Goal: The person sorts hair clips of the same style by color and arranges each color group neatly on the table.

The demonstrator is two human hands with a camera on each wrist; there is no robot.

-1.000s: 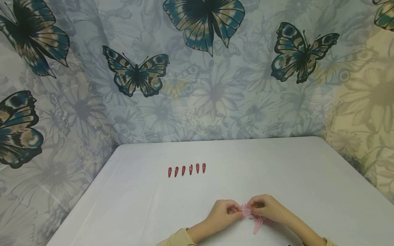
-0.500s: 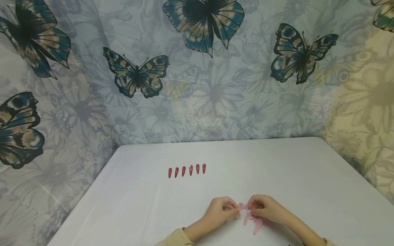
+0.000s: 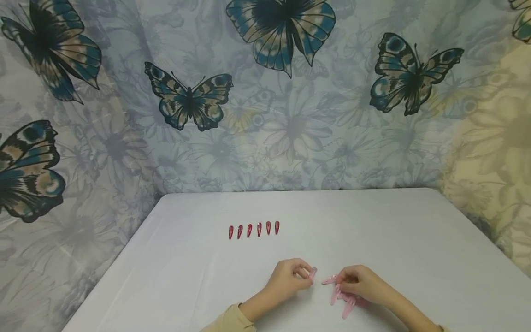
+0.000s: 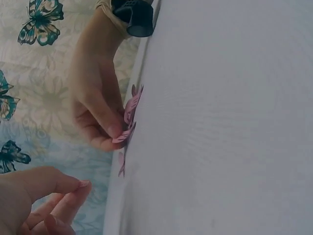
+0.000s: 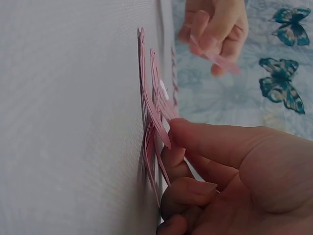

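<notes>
My left hand (image 3: 286,277) pinches one pink snap hair clip (image 3: 313,273) between thumb and fingertips, held above the white table. In the right wrist view that pink clip (image 5: 224,62) sticks out past the fingers. To the right, low over the table, my right hand (image 3: 364,285) pinches another pink hair clip (image 3: 329,280), whose tip points left. Under and beside its fingers lies a small heap of pink hair clips (image 3: 348,309), partly hidden by the hand. The right wrist view shows these heaped clips (image 5: 151,103) spread open at different angles close to the thumb tip.
Farther back on the white table (image 3: 174,258), several red snap hair clips (image 3: 259,229) lie in a neat upright row, left of centre. Behind the table hangs a floral cloth (image 3: 290,152) with butterfly prints. A dark wrist device (image 4: 139,17) sits at the right sleeve.
My left hand has drawn away to the left and slightly farther back with one pink hair clip, widening the gap between the hands. My right hand stays nearly in place over the heap.
</notes>
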